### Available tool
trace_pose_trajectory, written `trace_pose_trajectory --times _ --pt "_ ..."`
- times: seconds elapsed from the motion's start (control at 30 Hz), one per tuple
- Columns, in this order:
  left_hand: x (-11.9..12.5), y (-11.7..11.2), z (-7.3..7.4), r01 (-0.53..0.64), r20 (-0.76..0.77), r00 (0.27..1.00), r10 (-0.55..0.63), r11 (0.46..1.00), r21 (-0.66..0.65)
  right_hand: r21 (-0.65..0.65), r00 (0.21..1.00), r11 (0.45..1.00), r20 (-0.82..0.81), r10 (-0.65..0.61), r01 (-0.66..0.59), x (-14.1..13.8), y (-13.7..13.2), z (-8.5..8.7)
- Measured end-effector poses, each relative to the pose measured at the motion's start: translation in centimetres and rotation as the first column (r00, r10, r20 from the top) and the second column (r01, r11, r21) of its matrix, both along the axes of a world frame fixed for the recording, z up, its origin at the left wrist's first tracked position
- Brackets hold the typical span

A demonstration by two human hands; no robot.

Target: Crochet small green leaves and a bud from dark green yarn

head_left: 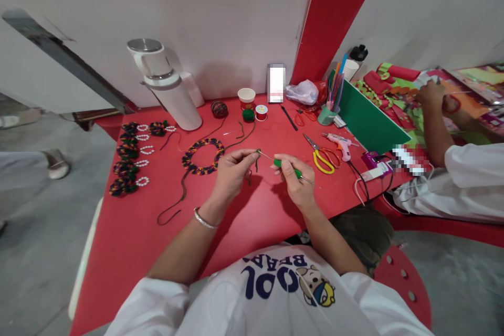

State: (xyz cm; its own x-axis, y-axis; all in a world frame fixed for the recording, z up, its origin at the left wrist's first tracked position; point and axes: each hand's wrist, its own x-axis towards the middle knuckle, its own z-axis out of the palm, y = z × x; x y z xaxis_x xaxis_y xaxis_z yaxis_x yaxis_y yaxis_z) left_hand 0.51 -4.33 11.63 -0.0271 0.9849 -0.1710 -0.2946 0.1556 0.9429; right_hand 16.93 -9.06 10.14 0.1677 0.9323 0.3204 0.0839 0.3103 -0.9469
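Observation:
My right hand grips the green handle of a crochet hook, whose thin metal shaft points left. In my left hand, thumb and forefinger pinch a small piece of dark green yarn at the tip of the hook, with short ends hanging below. A ring of multicoloured crochet lies behind my left hand, its loose strand trailing toward me. Farther back are a dark green yarn ball, a mixed-colour yarn ball and a spool of red thread.
Several crocheted bundles with bead loops line the table's left side. A large white flask stands behind them. To the right lie yellow-handled scissors, a pink glue gun and a pen cup. Another person's hand works beyond a green board.

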Motion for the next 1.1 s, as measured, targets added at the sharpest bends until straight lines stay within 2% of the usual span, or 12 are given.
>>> trace_pose_trajectory --times 0.27,0.47,0.57,0.63,0.7,0.77,0.83,0.87,0.9,1.03,1.1 --pt "-0.1 -0.3 -0.1 0.057 -0.032 0.998 -0.056 0.998 0.033 -0.013 0.998 1.0 0.063 -0.018 0.019 0.0 0.1 -0.3" --pt "-0.1 -0.2 0.5 0.153 0.092 0.985 -0.149 0.987 -0.04 0.054 0.99 0.998 0.138 0.004 -0.012 -0.1 0.1 -0.4" --pt "-0.3 0.0 0.6 0.201 0.131 0.974 -0.186 0.973 -0.112 0.008 0.996 0.998 0.075 0.056 -0.057 -0.3 0.2 -0.4" --pt "-0.4 0.1 0.6 0.219 0.149 0.969 -0.199 0.966 -0.135 -0.084 0.989 0.987 -0.072 0.128 -0.134 -0.6 0.4 -0.3" --pt "-0.5 0.1 0.5 0.218 0.146 0.969 -0.198 0.966 -0.137 -0.19 0.93 0.937 -0.284 0.232 -0.292 -0.8 0.6 -0.3" --pt "-0.6 0.1 0.4 0.201 0.133 0.974 -0.183 0.97 -0.139 -0.253 0.82 0.846 -0.478 0.313 -0.47 -1.0 0.7 -0.2" --pt "-0.6 0.1 0.3 0.189 0.128 0.977 -0.173 0.973 -0.13 -0.276 0.724 0.76 -0.598 0.344 -0.589 -1.1 0.9 -0.1" --pt "-0.6 0.1 0.2 0.192 0.123 0.977 -0.177 0.974 -0.122 -0.279 0.698 0.741 -0.631 0.338 -0.611 -1.2 0.9 -0.1" --pt "-0.6 0.1 0.1 0.202 0.115 0.975 -0.189 0.973 -0.111 -0.277 0.691 0.748 -0.649 0.317 -0.603 -1.3 1.0 0.0" --pt "-0.7 0.0 -0.1 0.221 0.086 0.973 -0.215 0.973 -0.07 -0.265 0.752 0.854 -0.628 0.2 -0.448 -1.7 1.1 0.0" --pt "-0.6 -0.1 -0.1 0.198 0.094 0.977 -0.193 0.979 -0.043 -0.277 0.77 0.856 -0.607 0.196 -0.436 -2.0 1.1 0.0"
